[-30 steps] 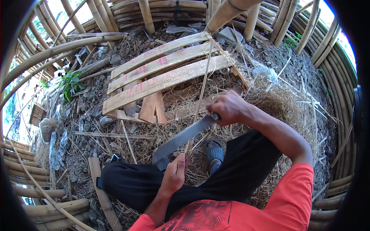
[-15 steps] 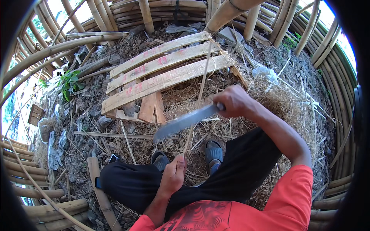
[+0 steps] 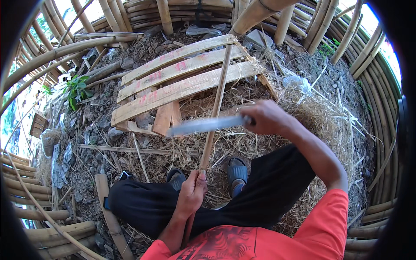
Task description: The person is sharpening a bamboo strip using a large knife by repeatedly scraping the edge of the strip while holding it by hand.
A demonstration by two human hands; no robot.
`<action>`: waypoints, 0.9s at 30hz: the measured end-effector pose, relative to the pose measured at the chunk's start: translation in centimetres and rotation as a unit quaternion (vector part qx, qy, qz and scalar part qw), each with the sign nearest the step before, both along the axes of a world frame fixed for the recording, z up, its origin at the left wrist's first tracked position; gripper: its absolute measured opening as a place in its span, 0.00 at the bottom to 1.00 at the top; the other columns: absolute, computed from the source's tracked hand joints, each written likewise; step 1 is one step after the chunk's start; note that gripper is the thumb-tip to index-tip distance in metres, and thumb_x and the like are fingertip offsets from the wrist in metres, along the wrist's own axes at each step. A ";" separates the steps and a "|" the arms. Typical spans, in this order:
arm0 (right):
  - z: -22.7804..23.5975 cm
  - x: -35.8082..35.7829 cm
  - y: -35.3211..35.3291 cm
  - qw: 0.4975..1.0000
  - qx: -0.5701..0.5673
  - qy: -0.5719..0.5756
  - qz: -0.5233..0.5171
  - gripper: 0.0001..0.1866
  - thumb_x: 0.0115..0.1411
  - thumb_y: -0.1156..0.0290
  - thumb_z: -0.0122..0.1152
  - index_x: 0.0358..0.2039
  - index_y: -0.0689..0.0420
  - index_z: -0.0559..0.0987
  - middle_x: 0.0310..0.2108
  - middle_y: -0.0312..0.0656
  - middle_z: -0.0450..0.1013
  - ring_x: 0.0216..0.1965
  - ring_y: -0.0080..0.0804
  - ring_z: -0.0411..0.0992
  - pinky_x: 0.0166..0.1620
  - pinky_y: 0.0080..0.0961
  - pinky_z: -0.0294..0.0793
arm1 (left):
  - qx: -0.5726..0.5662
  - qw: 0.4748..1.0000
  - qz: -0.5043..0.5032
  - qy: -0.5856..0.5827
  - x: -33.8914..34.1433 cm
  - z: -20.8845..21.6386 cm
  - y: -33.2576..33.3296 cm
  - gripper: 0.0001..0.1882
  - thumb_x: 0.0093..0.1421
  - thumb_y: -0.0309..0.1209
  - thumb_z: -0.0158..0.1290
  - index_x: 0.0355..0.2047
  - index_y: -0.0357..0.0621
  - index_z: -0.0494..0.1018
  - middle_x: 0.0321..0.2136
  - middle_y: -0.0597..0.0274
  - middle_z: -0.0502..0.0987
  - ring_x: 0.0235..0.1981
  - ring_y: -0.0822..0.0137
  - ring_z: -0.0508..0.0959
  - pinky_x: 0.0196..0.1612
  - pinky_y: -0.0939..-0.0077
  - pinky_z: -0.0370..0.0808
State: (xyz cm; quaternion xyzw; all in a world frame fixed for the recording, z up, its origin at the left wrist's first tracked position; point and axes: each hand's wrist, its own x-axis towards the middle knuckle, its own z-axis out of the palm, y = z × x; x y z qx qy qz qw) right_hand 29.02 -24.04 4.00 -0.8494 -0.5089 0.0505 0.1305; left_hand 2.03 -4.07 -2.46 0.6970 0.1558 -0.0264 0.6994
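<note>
In my right hand (image 3: 268, 117) is the handle of a large machete (image 3: 190, 127). Its blade points left, nearly level and blurred, and crosses the middle of a long bamboo strip (image 3: 220, 89); whether the edge touches the strip I cannot tell. My left hand (image 3: 192, 191) is closed around the strip's lower part, above my lap. From there the strip leans up and away, its far end overlapping a slatted wooden pallet (image 3: 186, 89) with red marks. Thin curly shavings (image 3: 242, 149) lie between the pallet and my sandalled feet.
Bamboo walls (image 3: 385, 99) curve around the plot, and a thick bamboo pole (image 3: 260, 15) slants in at the top. A flat board (image 3: 112, 216) lies beside my left knee. Crumpled plastic (image 3: 298, 84) rests right of the pallet, and a green plant (image 3: 77, 91) grows at the left.
The machete has swung from slanting down-left to nearly level. The strip now shows a broader face, and my left hand has shifted slightly left.
</note>
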 end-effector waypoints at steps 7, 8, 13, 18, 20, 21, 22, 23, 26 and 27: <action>-0.3 -3.4 3.0 0.999 -0.041 0.009 0.014 0.07 0.44 0.65 0.64 0.24 0.52 0.80 0.15 0.41 0.73 0.19 0.46 0.75 0.24 0.42 0.73 | 0.009 1.000 -0.002 -0.016 -0.1 0.2 0.0 0.19 0.75 0.41 0.40 0.30 0.42 0.63 0.17 0.71 0.64 0.17 0.79 0.62 0.21 0.79 0.61; -0.4 -2.9 3.0 0.999 -0.040 0.011 0.015 0.07 0.44 0.65 0.64 0.24 0.52 0.80 0.15 0.41 0.73 0.19 0.46 0.75 0.24 0.42 0.73 | 0.018 1.000 0.000 -0.013 -0.1 0.2 0.1 0.19 0.75 0.41 0.40 0.31 0.41 0.63 0.17 0.71 0.64 0.17 0.79 0.62 0.21 0.78 0.61; -1.7 -0.4 2.3 0.998 0.025 -0.045 -0.033 0.05 0.45 0.66 0.65 0.22 0.51 0.81 0.15 0.41 0.74 0.18 0.43 0.75 0.24 0.40 0.75 | 0.059 0.998 -0.004 -0.018 -0.4 0.8 0.5 0.19 0.76 0.43 0.38 0.31 0.44 0.63 0.17 0.74 0.60 0.17 0.82 0.58 0.20 0.83 0.55; -0.6 2.4 1.1 0.982 0.038 -0.054 -0.176 0.06 0.52 0.67 0.63 0.23 0.53 0.84 0.16 0.45 0.76 0.18 0.41 0.76 0.29 0.39 0.78 | 0.091 0.996 -0.006 -0.018 -1.3 -0.6 0.7 0.19 0.76 0.43 0.38 0.31 0.43 0.63 0.16 0.74 0.60 0.16 0.82 0.58 0.19 0.82 0.55; -0.9 3.6 0.1 0.976 0.039 -0.048 -0.207 0.08 0.53 0.66 0.62 0.23 0.54 0.84 0.16 0.46 0.75 0.18 0.42 0.76 0.30 0.40 0.78 | 0.087 0.996 -0.017 -0.016 -1.3 -0.7 0.9 0.18 0.75 0.42 0.39 0.32 0.41 0.64 0.14 0.72 0.62 0.15 0.79 0.61 0.19 0.78 0.58; -0.9 3.8 -0.1 0.969 0.043 -0.039 -0.239 0.09 0.54 0.65 0.62 0.22 0.55 0.84 0.16 0.47 0.75 0.18 0.43 0.75 0.31 0.40 0.78 | 0.086 0.996 -0.029 -0.012 -1.4 -0.6 0.9 0.18 0.75 0.40 0.40 0.33 0.40 0.65 0.13 0.69 0.64 0.14 0.76 0.65 0.19 0.74 0.62; -0.7 4.0 -0.3 0.969 0.040 -0.039 -0.240 0.09 0.54 0.65 0.62 0.22 0.55 0.84 0.16 0.47 0.75 0.18 0.43 0.75 0.31 0.40 0.78 | 0.084 0.996 -0.030 -0.011 -1.4 -0.3 0.8 0.18 0.75 0.40 0.40 0.33 0.40 0.65 0.13 0.69 0.64 0.14 0.76 0.65 0.19 0.74 0.62; -0.3 4.2 -0.5 0.957 0.051 0.016 -0.285 0.11 0.55 0.65 0.61 0.21 0.56 0.83 0.16 0.48 0.74 0.19 0.45 0.75 0.32 0.41 0.77 | 0.062 0.998 -0.032 -0.009 -1.4 0.0 0.7 0.18 0.75 0.40 0.40 0.32 0.40 0.64 0.13 0.69 0.64 0.14 0.75 0.65 0.19 0.74 0.62; -0.7 5.0 -1.4 0.943 0.081 0.056 -0.319 0.14 0.58 0.61 0.62 0.23 0.57 0.82 0.16 0.46 0.74 0.19 0.44 0.74 0.31 0.40 0.72 | 0.021 0.999 -0.029 -0.002 -1.4 0.2 0.4 0.18 0.75 0.41 0.40 0.31 0.40 0.64 0.14 0.68 0.65 0.15 0.75 0.65 0.20 0.73 0.62; -0.9 5.1 -1.6 0.939 0.130 0.083 -0.308 0.14 0.59 0.59 0.63 0.25 0.58 0.82 0.17 0.43 0.74 0.18 0.40 0.72 0.30 0.39 0.71 | 0.001 1.000 -0.028 0.002 -1.3 0.2 0.3 0.19 0.75 0.41 0.41 0.30 0.40 0.64 0.14 0.68 0.65 0.15 0.75 0.65 0.20 0.73 0.62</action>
